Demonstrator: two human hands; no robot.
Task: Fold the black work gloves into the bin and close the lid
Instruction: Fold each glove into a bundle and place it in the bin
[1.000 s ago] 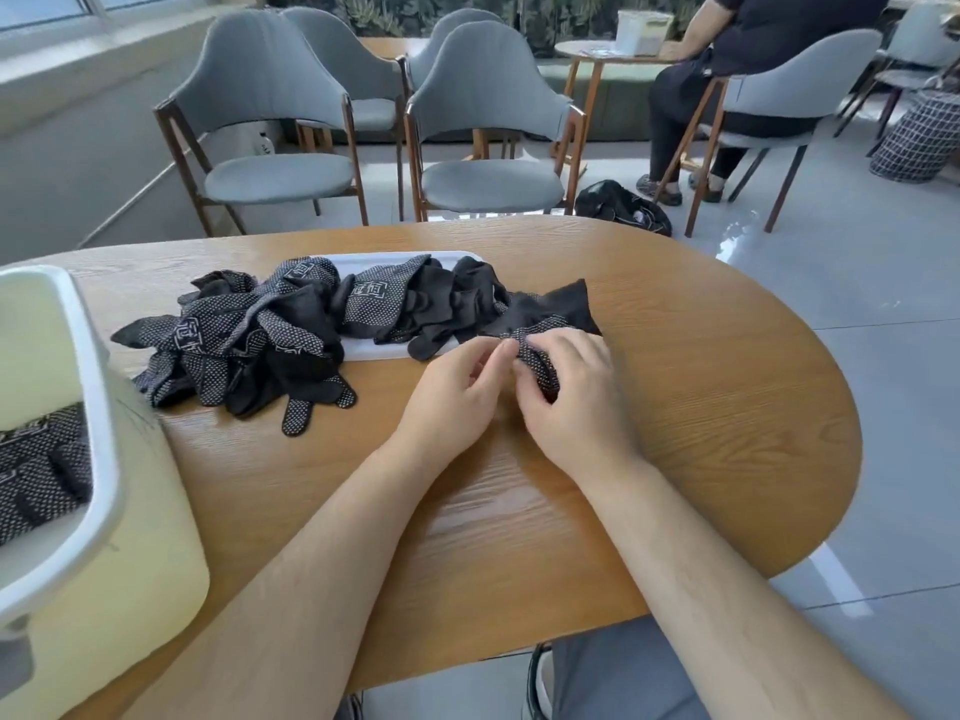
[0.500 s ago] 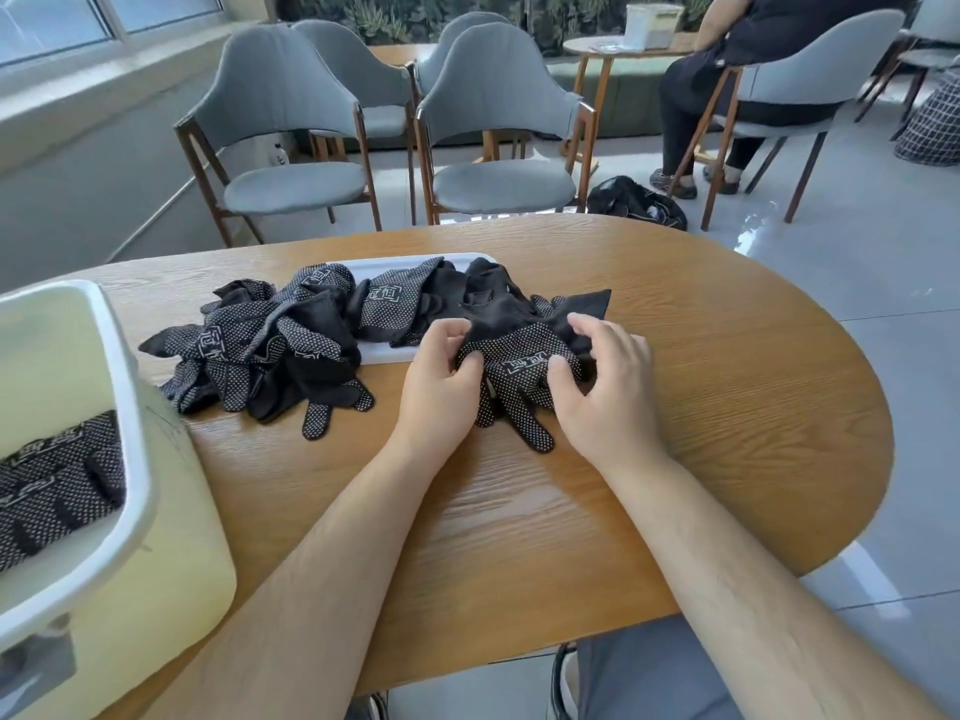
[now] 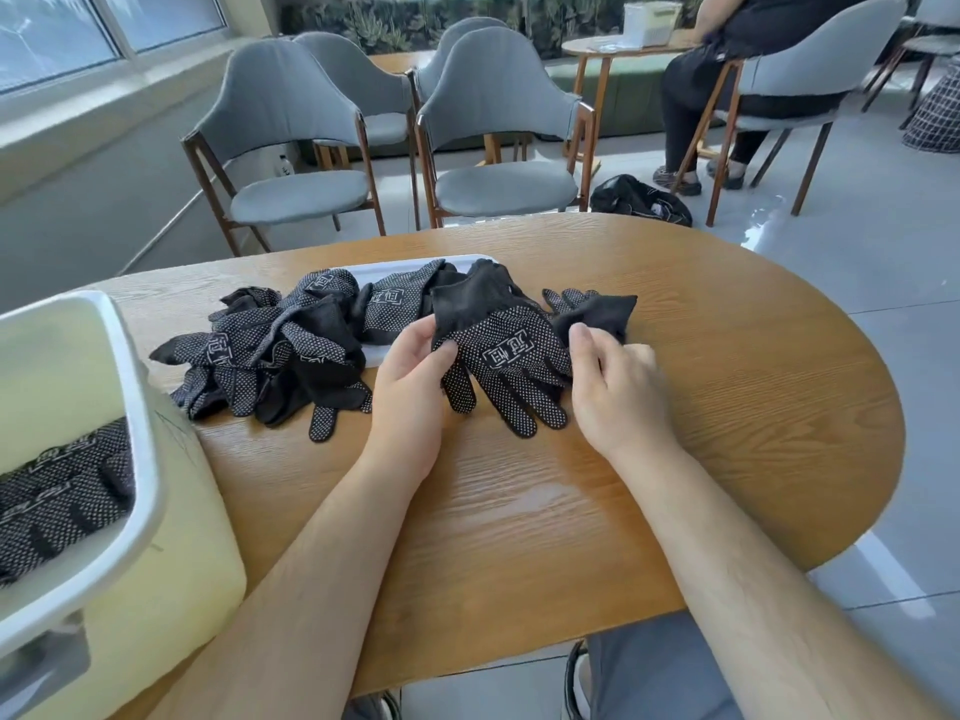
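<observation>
A black dotted work glove (image 3: 506, 358) lies spread on the wooden table (image 3: 727, 407), fingers pointing toward me. My left hand (image 3: 410, 376) pinches its left edge near the cuff. My right hand (image 3: 613, 387) grips its right edge, next to a second glove (image 3: 592, 311) lying behind it. A heap of several more black gloves (image 3: 275, 356) sits to the left, partly on the white lid (image 3: 410, 267). The pale yellow bin (image 3: 119, 501) with a white rim stands at the near left, with folded gloves (image 3: 62, 491) inside.
Grey chairs (image 3: 498, 148) stand beyond the table's far edge. A person sits on a chair (image 3: 789, 70) at the back right by a small round table (image 3: 613, 46). A black bag (image 3: 639, 200) lies on the floor.
One glove has been drawn out of the pile and spread flat between my hands, which have moved apart to its two edges. The camera view has tilted slightly.
</observation>
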